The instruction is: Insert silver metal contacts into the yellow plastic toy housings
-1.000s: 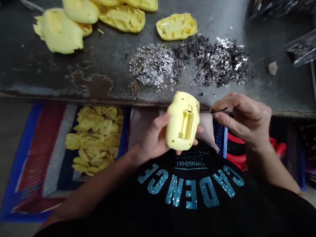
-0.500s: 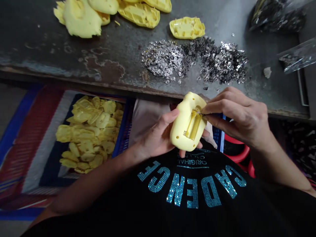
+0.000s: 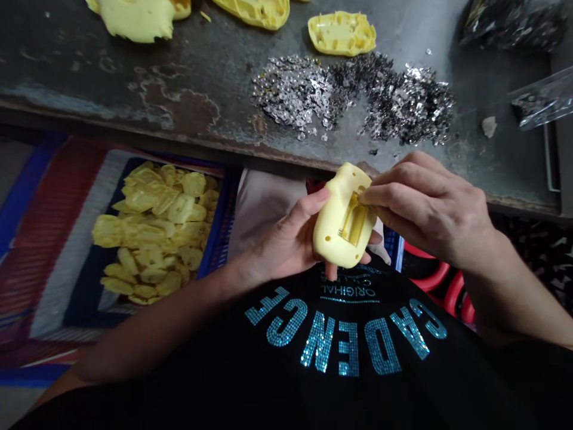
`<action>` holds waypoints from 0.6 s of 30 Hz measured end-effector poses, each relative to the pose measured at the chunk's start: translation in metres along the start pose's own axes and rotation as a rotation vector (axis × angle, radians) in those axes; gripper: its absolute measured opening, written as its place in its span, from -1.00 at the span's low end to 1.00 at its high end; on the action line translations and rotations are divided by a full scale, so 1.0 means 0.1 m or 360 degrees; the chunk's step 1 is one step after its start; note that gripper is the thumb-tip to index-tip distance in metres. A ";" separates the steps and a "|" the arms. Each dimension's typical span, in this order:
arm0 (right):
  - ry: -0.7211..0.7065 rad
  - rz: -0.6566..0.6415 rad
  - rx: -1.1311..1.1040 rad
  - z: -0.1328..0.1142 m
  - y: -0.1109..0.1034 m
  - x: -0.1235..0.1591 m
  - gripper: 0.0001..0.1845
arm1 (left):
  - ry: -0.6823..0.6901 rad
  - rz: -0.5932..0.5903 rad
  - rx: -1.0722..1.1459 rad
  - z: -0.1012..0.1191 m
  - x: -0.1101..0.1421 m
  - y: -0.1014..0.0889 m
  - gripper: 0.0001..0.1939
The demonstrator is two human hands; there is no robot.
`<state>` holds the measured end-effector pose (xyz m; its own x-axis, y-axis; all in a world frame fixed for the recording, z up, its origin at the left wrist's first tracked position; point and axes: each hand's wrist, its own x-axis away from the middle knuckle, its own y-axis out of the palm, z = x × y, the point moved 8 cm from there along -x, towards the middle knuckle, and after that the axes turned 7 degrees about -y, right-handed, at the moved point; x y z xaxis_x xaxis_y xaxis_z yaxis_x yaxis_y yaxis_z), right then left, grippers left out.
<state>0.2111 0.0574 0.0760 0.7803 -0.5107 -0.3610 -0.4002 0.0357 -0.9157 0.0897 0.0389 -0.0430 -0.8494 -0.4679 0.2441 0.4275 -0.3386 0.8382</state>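
My left hand point(image 3: 290, 239) cradles a pale yellow plastic casing point(image 3: 333, 242), its fingers curling behind it and its thumb across the front. A recessed battery compartment point(image 3: 353, 220) faces up in the casing. My right hand point(image 3: 425, 206) is at the compartment's upper end, with thumb and fingers pinched together. A thin metal strip seen earlier in that pinch is now hidden behind the fingertips.
A worn steel workbench point(image 3: 134, 77) lies ahead, with a heap of small metal contacts point(image 3: 349, 98) and a yellow shell half point(image 3: 341, 34) on it. A blue crate point(image 3: 224, 224) holds many yellow shells at the left. Red plastic hoops point(image 3: 432, 275) sit below right.
My right hand has moved left from beside the casing to its compartment, bringing the pinched strip there. The casing has tilted slightly, and the whole view has shifted a little.
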 end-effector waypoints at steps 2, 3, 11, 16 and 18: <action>-0.0017 0.0037 -0.0004 -0.01 0.00 0.02 -0.81 | 0.0005 0.0010 0.0023 -0.01 -0.01 -0.02 -0.06; 0.0010 0.0052 -0.0028 0.00 0.01 0.04 -0.81 | 0.0006 0.0006 0.0040 -0.01 -0.02 -0.02 -0.11; 0.0154 0.0367 -0.0127 0.05 -0.02 0.26 -0.75 | -0.0012 0.0033 0.0007 0.03 -0.02 0.02 -0.15; 0.0117 0.0448 0.0048 -0.03 0.06 0.35 -0.75 | 0.0046 0.0021 0.0006 0.06 -0.02 0.05 -0.14; 0.0108 0.0470 0.0105 -0.07 0.08 0.38 -0.72 | 0.0088 0.0001 0.0015 0.06 -0.02 0.07 -0.15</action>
<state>0.2340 0.0319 0.0558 0.6002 -0.5263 -0.6023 -0.5710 0.2454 -0.7834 0.0923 0.0425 -0.0344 -0.8306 -0.5127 0.2173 0.4247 -0.3308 0.8428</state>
